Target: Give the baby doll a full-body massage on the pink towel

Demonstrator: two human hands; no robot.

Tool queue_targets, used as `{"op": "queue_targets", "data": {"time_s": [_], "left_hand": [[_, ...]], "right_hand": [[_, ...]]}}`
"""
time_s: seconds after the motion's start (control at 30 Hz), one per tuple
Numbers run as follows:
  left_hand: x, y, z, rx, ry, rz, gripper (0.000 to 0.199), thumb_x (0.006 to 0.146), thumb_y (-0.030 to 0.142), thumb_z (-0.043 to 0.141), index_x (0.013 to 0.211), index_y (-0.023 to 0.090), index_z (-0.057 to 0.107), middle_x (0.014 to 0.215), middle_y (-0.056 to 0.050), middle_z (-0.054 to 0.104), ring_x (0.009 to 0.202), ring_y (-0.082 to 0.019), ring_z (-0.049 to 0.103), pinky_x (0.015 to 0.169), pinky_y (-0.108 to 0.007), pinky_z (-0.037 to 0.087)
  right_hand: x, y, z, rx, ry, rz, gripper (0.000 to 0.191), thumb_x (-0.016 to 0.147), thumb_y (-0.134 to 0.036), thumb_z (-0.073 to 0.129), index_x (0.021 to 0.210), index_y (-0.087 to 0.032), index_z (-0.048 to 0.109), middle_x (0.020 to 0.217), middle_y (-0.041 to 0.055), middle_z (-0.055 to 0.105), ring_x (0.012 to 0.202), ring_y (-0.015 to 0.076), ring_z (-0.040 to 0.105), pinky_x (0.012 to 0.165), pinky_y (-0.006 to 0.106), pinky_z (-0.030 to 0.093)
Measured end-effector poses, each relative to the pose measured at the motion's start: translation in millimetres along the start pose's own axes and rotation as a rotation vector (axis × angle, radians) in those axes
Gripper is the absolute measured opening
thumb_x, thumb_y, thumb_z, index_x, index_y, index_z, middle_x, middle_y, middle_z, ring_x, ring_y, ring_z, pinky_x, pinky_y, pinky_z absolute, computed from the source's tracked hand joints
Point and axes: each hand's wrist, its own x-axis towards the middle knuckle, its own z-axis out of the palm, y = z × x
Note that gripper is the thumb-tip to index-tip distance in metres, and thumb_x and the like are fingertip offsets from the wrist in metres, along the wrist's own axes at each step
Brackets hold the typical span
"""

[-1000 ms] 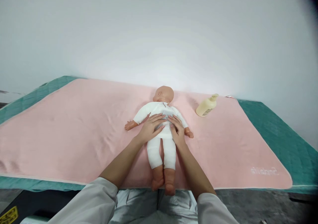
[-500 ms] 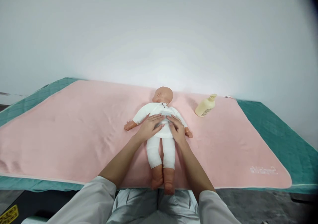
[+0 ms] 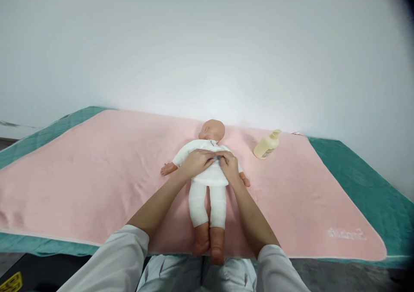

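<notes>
Before one pale wall (image 3: 207, 46), worked over one pink blanket (image 3: 97, 175) laid on one green quilted pad (image 3: 365, 167). Had just bent and drawn in the fingers of left hand (image 3: 196, 162) and right hand (image 3: 230, 166), bringing both sets of fingertips together at mid-back of one white-clothed doll (image 3: 210, 180), seemingly face down near the blanket's front edge; probably narrowed contact to the midline. Could not tell whether pinching or merely pressing. Had one cream pump bottle (image 3: 266, 146) apart, rightward.
</notes>
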Motion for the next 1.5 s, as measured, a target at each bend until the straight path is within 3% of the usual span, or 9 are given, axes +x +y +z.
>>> {"op": "queue_targets", "data": {"time_s": [0.4, 0.67, 0.87, 1.17, 1.37, 1.5], "left_hand": [[-7, -5, 12.8, -0.016, 0.023, -0.035, 0.032, 0.097, 0.029, 0.043, 0.115, 0.018, 0.067, 0.116, -0.005, 0.071, 0.109, -0.025, 0.065, 0.097, -0.042, 0.048], [-10, -3, 13.2, -0.069, 0.137, 0.004, 0.03, 0.096, 0.028, 0.044, 0.115, 0.022, 0.066, 0.121, -0.008, 0.064, 0.116, -0.023, 0.056, 0.103, -0.043, 0.044], [-11, -7, 18.9, -0.069, 0.175, -0.02, 0.033, 0.095, 0.029, 0.047, 0.122, 0.017, 0.061, 0.125, -0.011, 0.059, 0.121, -0.026, 0.05, 0.107, -0.045, 0.041], [-9, -9, 22.0, -0.108, 0.149, -0.031, 0.033, 0.095, 0.029, 0.048, 0.121, 0.014, 0.058, 0.12, -0.01, 0.063, 0.116, -0.024, 0.054, 0.106, -0.043, 0.043], [-10, -8, 21.6, -0.113, 0.148, -0.03, 0.032, 0.095, 0.03, 0.046, 0.122, 0.015, 0.057, 0.121, -0.01, 0.063, 0.118, -0.024, 0.054, 0.106, -0.045, 0.043], [-11, -6, 20.6, -0.107, 0.19, -0.019, 0.036, 0.096, 0.031, 0.045, 0.128, 0.015, 0.053, 0.128, -0.012, 0.058, 0.124, -0.025, 0.051, 0.109, -0.046, 0.04]], "right_hand": [[-9, 7, 4, 0.064, -0.004, 0.093, 0.033, 0.081, -0.011, 0.043, 0.091, -0.023, 0.073, 0.1, 0.0026, 0.074, 0.1, 0.0198, 0.067, 0.096, 0.038, 0.051], [-13, 1, 1, 0.009, 0.034, -0.043, 0.033, 0.088, -0.014, 0.046, 0.107, -0.026, 0.07, 0.116, 0.0037, 0.07, 0.114, 0.0199, 0.059, 0.104, 0.041, 0.045], [-12, 6, 0, 0.007, -0.055, -0.041, 0.032, 0.093, -0.021, 0.046, 0.119, -0.027, 0.065, 0.123, 0.0036, 0.067, 0.121, 0.0198, 0.056, 0.108, 0.041, 0.042], [-8, 5, -1, -0.073, -0.147, -0.033, 0.031, 0.097, -0.027, 0.043, 0.119, -0.024, 0.064, 0.122, 0.0056, 0.068, 0.117, 0.0217, 0.058, 0.106, 0.043, 0.043], [-8, 6, -2, -0.073, -0.159, -0.046, 0.031, 0.097, -0.027, 0.042, 0.12, -0.023, 0.063, 0.123, 0.0063, 0.067, 0.118, 0.022, 0.057, 0.106, 0.044, 0.042], [-10, 7, -2, -0.058, -0.151, -0.076, 0.035, 0.098, -0.028, 0.042, 0.128, -0.025, 0.058, 0.133, 0.0056, 0.061, 0.128, 0.0214, 0.05, 0.112, 0.045, 0.038]]}}
